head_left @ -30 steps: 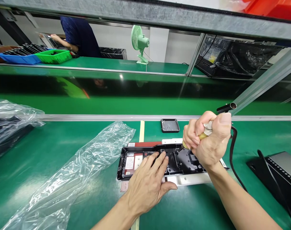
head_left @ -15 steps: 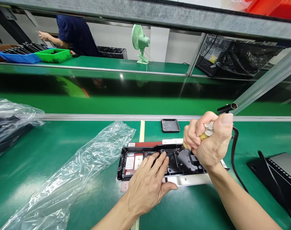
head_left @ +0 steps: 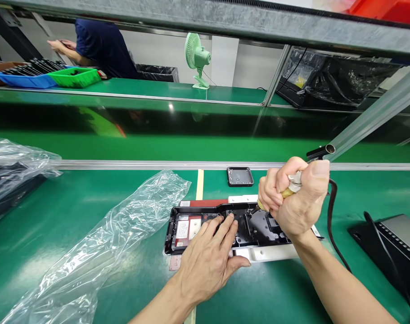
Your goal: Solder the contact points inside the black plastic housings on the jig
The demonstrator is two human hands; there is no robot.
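A long black plastic housing [head_left: 221, 208] lies in a red and white holder [head_left: 267, 255] on the green bench. My left hand [head_left: 211, 252] rests flat on its middle, fingers stretched out and thumb over the near edge. In a fist, my right hand [head_left: 295, 193] grips a corded tool with a yellow handle [head_left: 287, 192]. The tool slants down to the left, its thin tip [head_left: 254, 210] at the housing's far side near a raised rib. My fist hides most of the tool, so its exact kind is unclear. Behind the housing sits a small black tray [head_left: 240, 177] with tiny shiny pieces.
Clear plastic film [head_left: 123, 238] stretches across the bench at left, near a bagged dark part [head_left: 15, 180]. A black cable [head_left: 333, 225] hangs right of my fist. Dark equipment [head_left: 390, 247] lies at far right. Beyond the metal rail [head_left: 140, 165], a co-worker [head_left: 103, 49] stands near a fan [head_left: 198, 58].
Both my hands, the tool and the housing keep nearly the same places. In the background, the co-worker has shifted slightly left, with the hands now closer together.
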